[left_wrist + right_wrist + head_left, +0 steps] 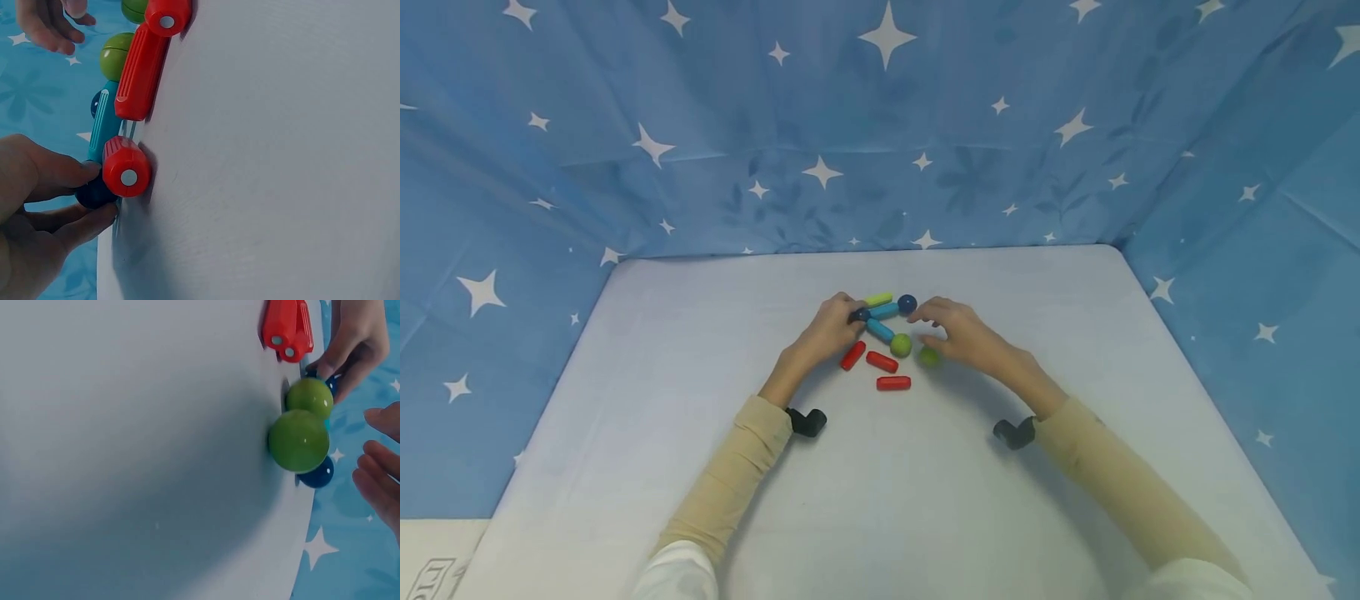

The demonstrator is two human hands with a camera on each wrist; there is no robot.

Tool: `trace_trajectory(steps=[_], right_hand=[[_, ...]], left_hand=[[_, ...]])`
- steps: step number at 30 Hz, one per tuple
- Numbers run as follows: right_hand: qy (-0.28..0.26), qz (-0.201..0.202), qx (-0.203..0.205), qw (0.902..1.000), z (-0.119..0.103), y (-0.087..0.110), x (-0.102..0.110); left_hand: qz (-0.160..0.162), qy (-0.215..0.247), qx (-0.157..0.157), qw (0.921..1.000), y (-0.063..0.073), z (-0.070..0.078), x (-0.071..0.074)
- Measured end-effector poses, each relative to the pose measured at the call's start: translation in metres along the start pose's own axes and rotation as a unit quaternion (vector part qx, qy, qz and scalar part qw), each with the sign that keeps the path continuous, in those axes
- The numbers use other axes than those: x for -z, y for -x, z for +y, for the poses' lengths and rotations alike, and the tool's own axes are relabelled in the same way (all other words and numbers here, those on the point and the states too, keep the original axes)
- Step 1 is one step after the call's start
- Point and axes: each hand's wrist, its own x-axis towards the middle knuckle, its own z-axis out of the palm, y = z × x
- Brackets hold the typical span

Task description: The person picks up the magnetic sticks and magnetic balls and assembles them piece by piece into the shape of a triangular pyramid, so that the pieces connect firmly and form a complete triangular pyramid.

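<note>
My left hand (833, 325) pinches a dark blue ball (94, 192) between thumb and fingers. Two light blue magnetic rods, an upper one (884, 311) and a lower one (880, 331), spread from that ball in a V. At the upper rod's far end sits a second dark blue ball (907, 303); a green ball (901, 345) is at the end of the lower one. My right hand (958, 329) hovers to the right with fingers parted and relaxed, holding nothing. Below its thumb lies another green ball (929, 357), partly covered in the head view.
Three red rods, one tilted (853, 356), one slanted (882, 362) and one level (893, 383), lie on the white table (880, 500) nearer me. A yellow-green rod (878, 298) lies behind the blue ones. A blue star-patterned curtain (880, 125) encloses the table's back and sides.
</note>
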Motion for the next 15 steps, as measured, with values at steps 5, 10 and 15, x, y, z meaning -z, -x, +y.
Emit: trace_trajectory(steps=[5,10,15], right_hand=[[0.013,-0.01,0.013,0.9998,-0.011,0.007,-0.005],[-0.001,-0.027,0.027,0.9993,-0.02,0.012,-0.013],[-0.005,-0.054,0.039,0.9978,-0.029,0.017,-0.024]], left_hand=[[0.013,-0.004,-0.006,0.9999,0.002,0.002,0.0],[0.022,-0.004,-0.01,0.9997,0.003,0.002,0.0],[0.019,-0.003,-0.004,0.9998,0.004,0.002,0.0]])
